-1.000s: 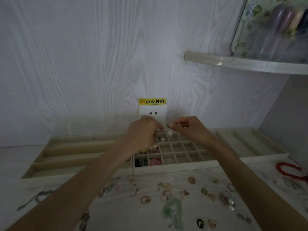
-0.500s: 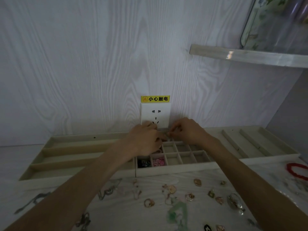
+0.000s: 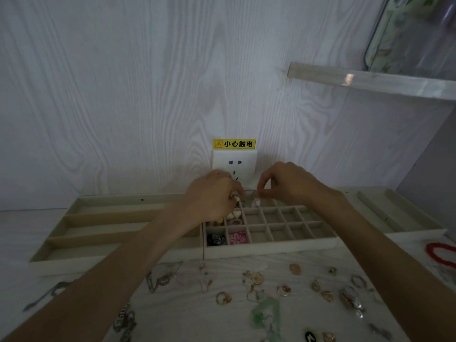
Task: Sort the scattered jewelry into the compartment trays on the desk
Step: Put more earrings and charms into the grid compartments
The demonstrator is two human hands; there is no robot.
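Observation:
Both hands hover over the back row of the grid tray [image 3: 271, 248]. My left hand [image 3: 212, 193] and my right hand [image 3: 283, 183] pinch the two ends of a small pale piece of jewelry [image 3: 250, 193] between their fingertips; its shape is too small to tell. A white bead [image 3: 256, 201] lies in a back cell just below it. Cells at the tray's left hold heart-shaped charms [image 3: 234, 214], a dark piece [image 3: 216, 239] and a pink piece [image 3: 238, 238]. Rings, pendants and chains lie scattered on the desk, among them a gold ring [image 3: 223, 297] and a green pendant [image 3: 267, 314].
A long-slot tray [image 3: 74, 243] sits at the left, another slotted tray [image 3: 394, 215] at the right. A red bead bracelet [image 3: 441, 254] lies at the right edge. A wall socket [image 3: 234, 166] with a yellow warning label is behind the hands. A shelf [image 3: 370, 81] juts out upper right.
Both hands have dropped from above the tray down to its back row, still holding the small piece between them. The view has tilted up slightly.

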